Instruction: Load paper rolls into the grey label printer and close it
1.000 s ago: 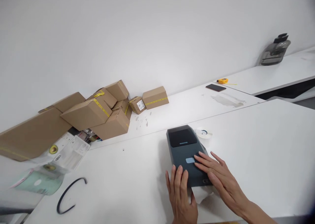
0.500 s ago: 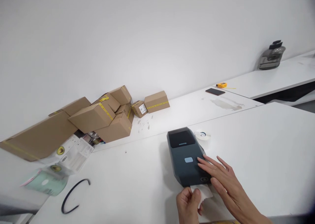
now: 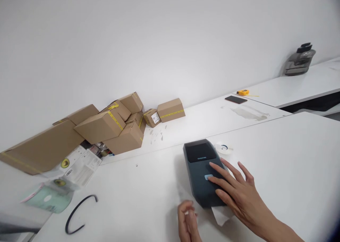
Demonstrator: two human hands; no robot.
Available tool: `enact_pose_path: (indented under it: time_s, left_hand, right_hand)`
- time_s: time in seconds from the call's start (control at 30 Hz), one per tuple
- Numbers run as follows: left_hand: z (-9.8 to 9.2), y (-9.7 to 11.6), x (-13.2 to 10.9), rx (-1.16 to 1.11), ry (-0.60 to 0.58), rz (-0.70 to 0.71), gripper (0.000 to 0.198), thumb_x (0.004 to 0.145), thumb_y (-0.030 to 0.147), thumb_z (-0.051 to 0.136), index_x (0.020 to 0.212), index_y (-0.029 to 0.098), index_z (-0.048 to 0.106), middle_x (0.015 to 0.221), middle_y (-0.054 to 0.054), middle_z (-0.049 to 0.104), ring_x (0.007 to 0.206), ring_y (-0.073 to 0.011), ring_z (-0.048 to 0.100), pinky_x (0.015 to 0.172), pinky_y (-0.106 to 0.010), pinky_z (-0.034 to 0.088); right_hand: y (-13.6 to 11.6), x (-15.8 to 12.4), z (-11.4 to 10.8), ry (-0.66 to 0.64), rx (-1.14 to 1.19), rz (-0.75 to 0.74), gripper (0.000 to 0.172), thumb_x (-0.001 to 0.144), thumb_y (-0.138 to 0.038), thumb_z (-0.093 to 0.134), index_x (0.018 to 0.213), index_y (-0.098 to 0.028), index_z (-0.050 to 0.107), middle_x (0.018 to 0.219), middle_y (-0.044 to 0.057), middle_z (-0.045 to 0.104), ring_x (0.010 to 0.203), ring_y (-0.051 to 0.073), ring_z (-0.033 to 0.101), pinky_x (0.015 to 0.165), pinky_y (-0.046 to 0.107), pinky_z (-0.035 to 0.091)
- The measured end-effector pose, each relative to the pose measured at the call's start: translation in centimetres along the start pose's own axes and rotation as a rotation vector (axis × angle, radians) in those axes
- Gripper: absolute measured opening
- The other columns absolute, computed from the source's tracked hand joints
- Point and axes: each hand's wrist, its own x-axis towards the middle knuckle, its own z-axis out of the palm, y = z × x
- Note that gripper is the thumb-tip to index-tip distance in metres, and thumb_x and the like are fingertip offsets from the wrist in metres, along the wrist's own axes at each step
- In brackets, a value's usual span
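Note:
A dark teal label printer lies on the white table, with a black panel at its far end and a light blue button on top. My right hand is spread over its right side, the fingertips on the top and one at the button. From the near end sticks out a strip of white label paper, partly behind my right hand. Left of this paper and apart from it, my left hand hovers with loosely curled fingers and a small gap at the thumb. A white label roll sits beyond the printer's right side.
Several cardboard boxes are piled against the wall at left. Near them are plastic packages, a mint-green pouch and a dark curved band. A phone, yellow tape measure and grey jug stand at back right.
My left hand has let go of the paper strip and moved left, away from it. My right hand has slid further onto the printer's top, a finger now at the button.

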Motion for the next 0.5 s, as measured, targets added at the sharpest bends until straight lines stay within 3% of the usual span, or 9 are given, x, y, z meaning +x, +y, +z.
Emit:
enact_pose_path:
  time_s: [0.1,0.17,0.37,0.5]
  left_hand:
    - [1.0,2.0,0.7,-0.060,-0.030,0.025,0.059,0.086,0.065,0.049,0.123,0.021,0.060,0.135,-0.010,0.059,0.118,-0.0238,0.058,0.098,-0.028,0.046]
    - [1.9,2.7,0.9,-0.105,-0.101,-0.004,0.061,0.089,0.061,0.047,0.135,0.020,0.052,0.149,-0.011,0.048,0.133,-0.0248,0.049,0.105,-0.028,0.042]
    - [2.6,3.5,0.5,-0.201,-0.193,-0.066,0.073,0.090,0.061,0.045,0.147,0.017,0.038,0.153,-0.014,0.044,0.142,-0.0249,0.040,0.111,-0.029,0.038]
    - [2.6,5.6,1.0,-0.174,-0.231,-0.048,0.070,0.091,0.063,0.043,0.149,0.024,0.036,0.151,-0.010,0.048,0.141,-0.0237,0.042,0.110,-0.029,0.038]
  right_hand:
    - [0.1,-0.2,0.0,-0.032,0.015,0.009,0.029,0.094,-0.037,0.054,0.122,-0.034,0.062,0.141,-0.004,0.060,0.140,0.027,0.040,0.115,0.048,0.011]
    - [0.0,-0.6,-0.1,-0.063,0.056,0.026,0.033,0.095,-0.038,0.053,0.128,-0.035,0.057,0.145,-0.004,0.056,0.142,0.026,0.039,0.115,0.047,0.014]
    - [0.2,-2.5,-0.5,-0.034,0.296,0.290,0.052,0.101,-0.039,0.036,0.152,-0.034,0.027,0.159,0.003,0.037,0.144,0.029,0.036,0.112,0.054,0.031]
    - [0.9,-1.3,-0.6,0.008,0.400,0.414,0.053,0.102,-0.041,0.031,0.154,-0.039,0.021,0.159,0.001,0.036,0.143,0.030,0.038,0.111,0.056,0.038]
